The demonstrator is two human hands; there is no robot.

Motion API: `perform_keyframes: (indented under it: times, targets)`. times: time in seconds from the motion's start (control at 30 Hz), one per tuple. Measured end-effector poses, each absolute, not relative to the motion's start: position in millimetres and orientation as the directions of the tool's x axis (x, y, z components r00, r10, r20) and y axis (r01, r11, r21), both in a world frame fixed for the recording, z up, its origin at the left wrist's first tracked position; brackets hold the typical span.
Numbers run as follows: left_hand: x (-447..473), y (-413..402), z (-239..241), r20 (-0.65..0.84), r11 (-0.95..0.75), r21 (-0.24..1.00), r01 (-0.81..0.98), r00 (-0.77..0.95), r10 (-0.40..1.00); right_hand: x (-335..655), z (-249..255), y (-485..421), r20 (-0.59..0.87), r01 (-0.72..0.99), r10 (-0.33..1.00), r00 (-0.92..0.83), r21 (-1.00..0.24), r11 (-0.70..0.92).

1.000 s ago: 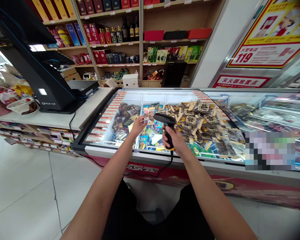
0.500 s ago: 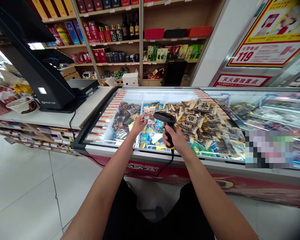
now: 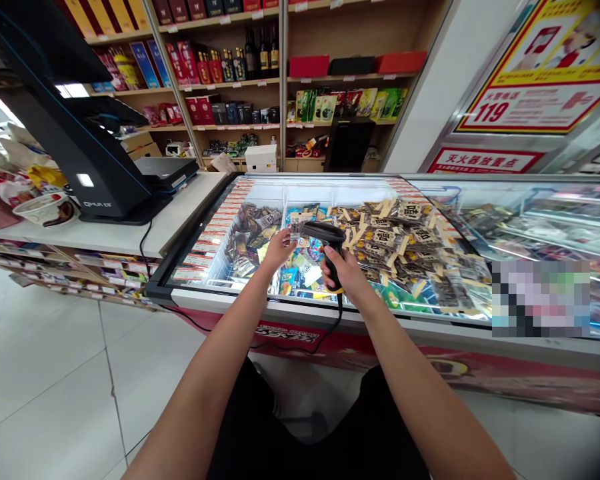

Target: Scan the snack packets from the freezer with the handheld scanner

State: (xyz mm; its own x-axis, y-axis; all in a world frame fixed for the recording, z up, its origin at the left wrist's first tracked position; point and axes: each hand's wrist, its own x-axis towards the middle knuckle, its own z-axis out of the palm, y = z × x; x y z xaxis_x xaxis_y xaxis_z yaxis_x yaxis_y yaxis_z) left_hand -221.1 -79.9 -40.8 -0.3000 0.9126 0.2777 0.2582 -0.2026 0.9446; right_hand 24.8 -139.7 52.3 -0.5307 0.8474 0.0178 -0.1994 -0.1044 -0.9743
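Observation:
My right hand point(image 3: 341, 272) is wrapped round the grip of a black barcode scanner point(image 3: 325, 231) with yellow trim. The scanner's head points left, and its cable hangs from the handle. In my left hand point(image 3: 279, 250) is a small snack packet point(image 3: 296, 228), pinched by its edge just in front of the scanner's head. Both hands are above the glass top of a chest freezer point(image 3: 220, 300). To the right of the scanner, several dark packets with tan tabs point(image 3: 385, 237) lie in a pile.
A black scale with a screen point(image 3: 110, 200) stands on the white counter point(image 3: 130, 240) at left. Shelves of boxes and bottles point(image 3: 260, 60) line the back. The scanner's cable point(image 3: 325, 340) loops along the freezer's front. A second freezer section point(image 3: 540, 227) extends right.
My right hand has moved the scanner slightly left, closer to the packet. The packet now catches the light differently and is partly behind the scanner's head. My left hand has barely moved.

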Motion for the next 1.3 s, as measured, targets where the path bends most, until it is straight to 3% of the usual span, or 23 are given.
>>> perform_keyframes:
  times: [0.37,0.5,0.6,0.7,0.8,1.0,1.13,1.3]
  targets:
    - [-215,-81,-38,0.264,-0.195,0.952,0.235,-0.315,0.911,13,50,-130,0.009,-0.238,0.84,-0.542,-0.961,-0.144]
    - [-215,-89,-30,0.305,-0.167,0.927,0.335,-0.417,0.856,23,50,-130,0.004,-0.299,0.809,-0.588,-0.93,-0.213]
    - [-228,-108,-17,0.433,-0.106,0.836,0.538,-0.531,0.728,46,48,-123,0.014,-0.335,0.767,-0.642,-0.904,-0.264]
    - [-257,-138,3,0.581,-0.01,0.677,0.736,-0.526,0.62,75,48,-110,0.011,-0.344,0.746,-0.666,-0.892,-0.294]
    - [-299,-174,21,0.595,0.157,0.518,0.841,-0.486,0.641,102,55,-97,0.009,-0.361,0.766,-0.643,-0.886,-0.292]
    - [-361,-222,27,0.382,0.533,0.31,0.787,-0.617,0.689,138,69,-90,0.026,-0.408,0.834,-0.551,-0.881,-0.241]
    - [-360,-225,20,0.353,0.585,0.258,0.769,-0.639,0.684,152,62,-94,0.076,-0.459,0.888,-0.454,-0.874,-0.16]
    - [-331,-209,26,0.454,0.536,0.267,0.801,-0.596,0.663,157,57,-99,0.114,-0.529,0.908,-0.403,-0.839,-0.13]
